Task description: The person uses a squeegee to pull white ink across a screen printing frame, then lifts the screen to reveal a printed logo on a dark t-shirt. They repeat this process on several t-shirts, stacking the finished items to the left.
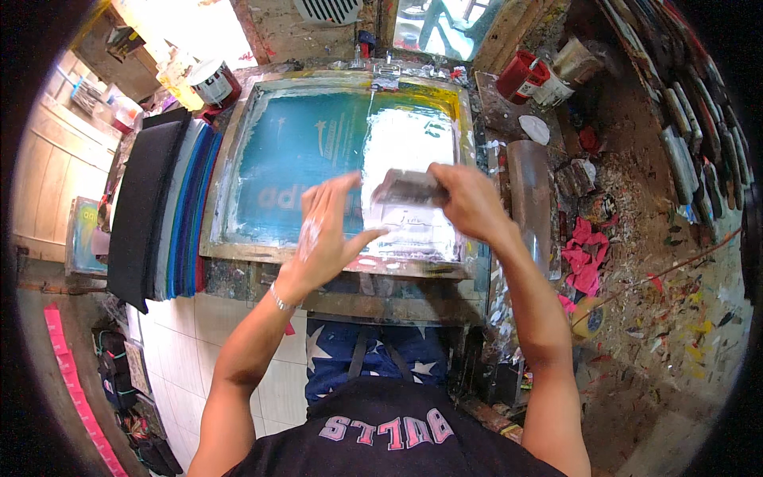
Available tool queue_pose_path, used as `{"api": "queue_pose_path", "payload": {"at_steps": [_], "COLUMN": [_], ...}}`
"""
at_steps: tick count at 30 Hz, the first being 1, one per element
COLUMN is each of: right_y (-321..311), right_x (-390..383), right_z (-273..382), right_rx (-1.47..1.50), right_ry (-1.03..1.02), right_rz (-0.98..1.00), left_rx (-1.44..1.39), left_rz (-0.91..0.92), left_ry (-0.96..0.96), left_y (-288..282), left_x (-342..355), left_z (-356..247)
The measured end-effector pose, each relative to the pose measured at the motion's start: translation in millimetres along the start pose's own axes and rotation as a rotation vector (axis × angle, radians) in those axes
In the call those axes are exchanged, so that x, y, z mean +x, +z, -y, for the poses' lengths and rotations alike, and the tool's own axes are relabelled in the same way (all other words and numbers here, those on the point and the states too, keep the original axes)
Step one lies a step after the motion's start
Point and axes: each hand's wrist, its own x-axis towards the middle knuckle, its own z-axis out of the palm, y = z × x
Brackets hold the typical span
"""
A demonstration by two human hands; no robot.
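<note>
The left arm [250,342] came in from seven o'clock, bent at the elbow, its forearm slanting toward one. The left hand [318,226] was spread and unclenched, white smears on its back, slightly blurred fingers pointing near twelve to one o'clock, thumb stretched toward three. The right arm [536,302] rose from five o'clock, forearm leaning toward eleven; the right hand [469,199] was curled in a grip, its knuckles toward ten.

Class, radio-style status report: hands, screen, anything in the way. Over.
Right hand gripping squeegee. Left hand open above screen. White ink across screen's right side. In the way: left hand, hiding part of the screen.
</note>
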Motion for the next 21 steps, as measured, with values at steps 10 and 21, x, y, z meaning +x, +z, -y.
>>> {"api": "queue_pose_path", "payload": {"at_steps": [10, 21], "right_y": [23, 35], "right_x": [155, 156], "right_z": [-98, -101], "right_rx": [-0.268, -0.291], "right_ry": [0.091, 0.086], "right_rz": [-0.021, -0.023], "left_rx": [0.214, 0.209], "left_rz": [0.447, 0.446], "left_ry": [-0.1, -0.067], "left_y": [1, 2], "left_x": [-81, -81], "left_z": [40, 41]}}
